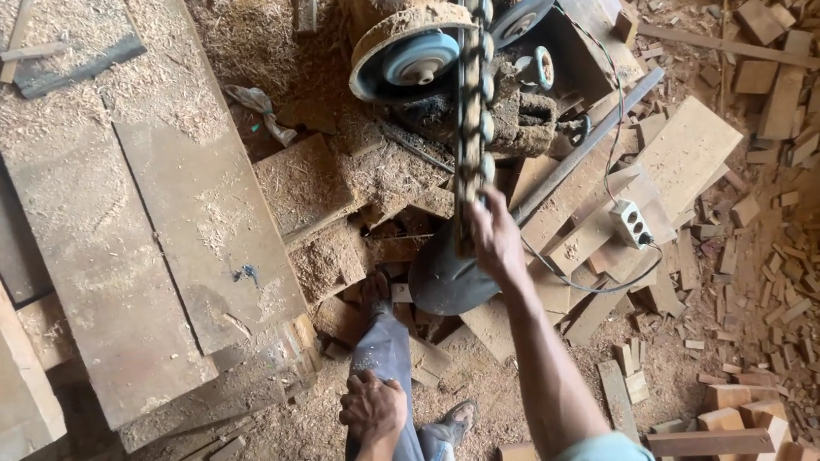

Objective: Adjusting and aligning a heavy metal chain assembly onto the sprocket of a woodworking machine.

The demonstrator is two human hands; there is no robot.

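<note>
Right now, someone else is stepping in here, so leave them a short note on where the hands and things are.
Right hand reaches forward and grips the belt low down.
Left hand rests on the knee, holding nothing.
The belt runs up over the pulley of the sawdust-caked machine.
A socket box with its cable lies on offcuts to the right; planks lie to the left.
Whether the belt is seated cannot be told.

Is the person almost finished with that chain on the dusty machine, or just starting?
Looks partway, as far as one picture tells. Done: the chain already runs over the machine's pulley wheel. In hand: the right hand grips the chain's lower end, while the left hand rests on the knee. Left: the lower end seems unhooked, and sawdust-covered planks and offcuts lie all around.
</note>
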